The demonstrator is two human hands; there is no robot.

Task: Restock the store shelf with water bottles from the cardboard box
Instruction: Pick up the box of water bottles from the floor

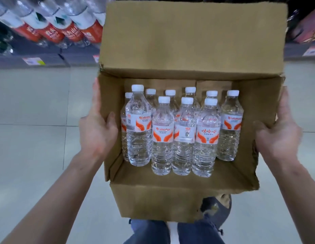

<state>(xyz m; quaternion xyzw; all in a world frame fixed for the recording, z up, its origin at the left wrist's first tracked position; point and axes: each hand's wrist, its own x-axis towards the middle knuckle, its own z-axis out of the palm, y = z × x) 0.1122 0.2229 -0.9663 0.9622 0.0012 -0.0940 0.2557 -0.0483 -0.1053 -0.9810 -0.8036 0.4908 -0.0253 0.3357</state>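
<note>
An open cardboard box fills the middle of the head view, its far flap standing up. Inside stand several clear water bottles with white caps and orange-and-white labels, grouped toward the far side. My left hand grips the box's left wall, thumb hooked over the rim into the box. My right hand grips the right wall the same way. The box is held off the floor, above my legs. At the top left, the store shelf carries a row of larger bottles with red-and-white labels.
Pale tiled floor spreads on both sides of the box. Price tags line the shelf's front edge. My jeans and a shoe show below the box. Pink packaged goods sit at the top right.
</note>
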